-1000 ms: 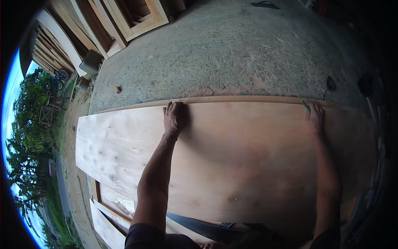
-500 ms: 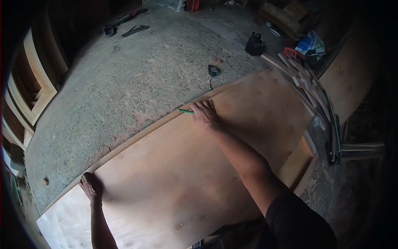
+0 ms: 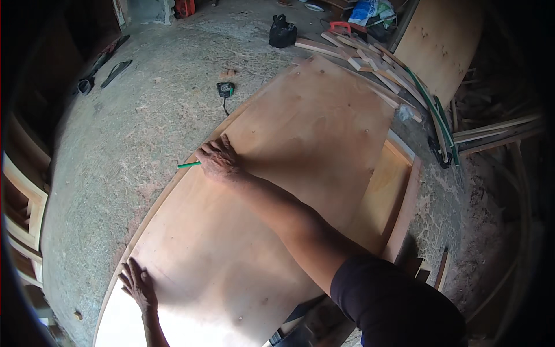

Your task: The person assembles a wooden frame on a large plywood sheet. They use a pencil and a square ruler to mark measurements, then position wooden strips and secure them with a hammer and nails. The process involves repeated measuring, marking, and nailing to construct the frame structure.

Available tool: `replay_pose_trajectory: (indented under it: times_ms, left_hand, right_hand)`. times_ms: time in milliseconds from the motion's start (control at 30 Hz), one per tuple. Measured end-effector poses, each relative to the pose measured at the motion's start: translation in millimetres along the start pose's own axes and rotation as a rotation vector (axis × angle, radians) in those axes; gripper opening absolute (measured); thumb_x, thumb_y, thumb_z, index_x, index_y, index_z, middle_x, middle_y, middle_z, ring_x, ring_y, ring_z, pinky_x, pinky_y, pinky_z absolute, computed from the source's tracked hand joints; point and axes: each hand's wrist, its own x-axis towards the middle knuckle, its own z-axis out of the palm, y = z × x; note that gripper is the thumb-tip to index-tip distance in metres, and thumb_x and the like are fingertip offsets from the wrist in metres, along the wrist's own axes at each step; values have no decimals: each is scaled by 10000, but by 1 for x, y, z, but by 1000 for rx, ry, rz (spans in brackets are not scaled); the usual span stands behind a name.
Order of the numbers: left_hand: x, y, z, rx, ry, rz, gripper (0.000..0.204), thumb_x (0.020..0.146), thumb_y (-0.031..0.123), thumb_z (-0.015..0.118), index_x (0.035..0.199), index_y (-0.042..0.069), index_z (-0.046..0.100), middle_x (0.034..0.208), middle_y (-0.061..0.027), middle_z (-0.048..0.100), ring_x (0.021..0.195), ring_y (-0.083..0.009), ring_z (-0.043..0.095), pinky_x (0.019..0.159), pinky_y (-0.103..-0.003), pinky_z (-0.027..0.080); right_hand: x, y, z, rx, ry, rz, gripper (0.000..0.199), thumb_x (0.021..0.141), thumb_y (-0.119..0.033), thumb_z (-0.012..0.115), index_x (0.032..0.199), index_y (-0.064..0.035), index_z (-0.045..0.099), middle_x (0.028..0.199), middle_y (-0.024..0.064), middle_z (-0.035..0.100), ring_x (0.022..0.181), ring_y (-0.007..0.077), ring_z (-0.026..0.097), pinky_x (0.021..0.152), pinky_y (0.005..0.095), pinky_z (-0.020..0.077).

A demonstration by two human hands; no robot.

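A broad plywood sheet (image 3: 272,231) lies over a shallow wooden frame (image 3: 400,215), whose inside shows beyond the sheet's right end. Along the sheet's far long edge, a narrow strip of the frame shows. My left hand (image 3: 140,288) rests flat near that edge at the lower left, fingers spread and nothing in it. Farther up the same edge, my right hand (image 3: 218,161) presses on the sheet with bent fingers. A green pencil (image 3: 188,165) sticks out to the left from under the right hand, held in it; its other end is hidden.
Beyond the far edge, a black tape measure (image 3: 225,90) lies on the rough concrete floor (image 3: 156,104). A black plastic bag (image 3: 282,32), wood strips (image 3: 370,61) and a red-handled tool (image 3: 340,26) lie at the back right. Sandals (image 3: 115,73) and wooden frames (image 3: 26,199) are at left.
My view has swung to the right, so the scene sits farther left. My left hand's fingers, bunched at the edge before, are now spread on the sheet. My right hand still has the pencil.
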Motion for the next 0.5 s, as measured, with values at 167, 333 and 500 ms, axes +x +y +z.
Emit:
replay_pose_trajectory:
  times_ms: [167, 333, 500]
  left_hand:
    - [12, 138, -22, -52, -263, 146, 726, 933, 562, 548, 1557, 335, 255, 1660, -108, 83, 1476, -522, -8, 1033, -821, 65]
    - [18, 152, -39, -112, -315, 123, 775, 891, 598, 590, 1550, 374, 250, 1654, -148, 67, 1467, -542, -7, 1026, -831, 92]
    - [23, 140, -18, -129, -246, 130, 815, 869, 510, 671, 1550, 363, 248, 1648, -156, 102, 1471, -525, 44, 1102, -750, 144]
  right_hand:
    - [10, 17, -4, 163, -63, -120, 294, 944, -209, 569, 1231, -153, 592, 1206, 89, 605, 1215, 259, 532, 1102, 553, 307]
    - [-45, 90, -44, 974, 294, 585, 295, 998, -214, 565, 1262, -96, 507, 1035, 163, 602, 923, 258, 606, 778, 381, 491]
    - [-195, 221, -122, 691, 514, 675, 202, 1048, -262, 501, 1099, -67, 502, 881, 84, 529, 822, 164, 543, 748, 320, 458]
